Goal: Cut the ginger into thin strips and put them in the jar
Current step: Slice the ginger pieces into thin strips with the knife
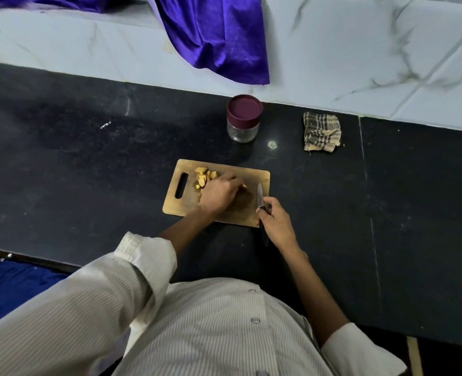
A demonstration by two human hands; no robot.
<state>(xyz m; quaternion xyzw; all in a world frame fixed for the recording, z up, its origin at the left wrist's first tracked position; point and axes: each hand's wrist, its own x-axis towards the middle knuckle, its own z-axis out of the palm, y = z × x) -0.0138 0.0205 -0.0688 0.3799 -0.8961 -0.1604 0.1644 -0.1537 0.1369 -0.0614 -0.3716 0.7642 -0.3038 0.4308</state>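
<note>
A wooden cutting board (254,176) lies on the black counter. Yellow ginger pieces (205,176) are piled near its handle hole at the upper left. My left hand (217,194) rests on the board beside the pile, its fingers curled over a small piece of ginger whose tip shows at the fingertips. My right hand (275,223) grips the black handle of a small knife (260,195) at the board's right edge, blade pointing away from me. A clear glass jar (243,119) with its maroon lid on stands behind the board.
A folded checked cloth (322,131) lies right of the jar. Purple fabric (219,36) hangs over the white marble wall behind the black counter (88,158). The counter's front edge runs near my body, with blue cloth (13,289) below at left.
</note>
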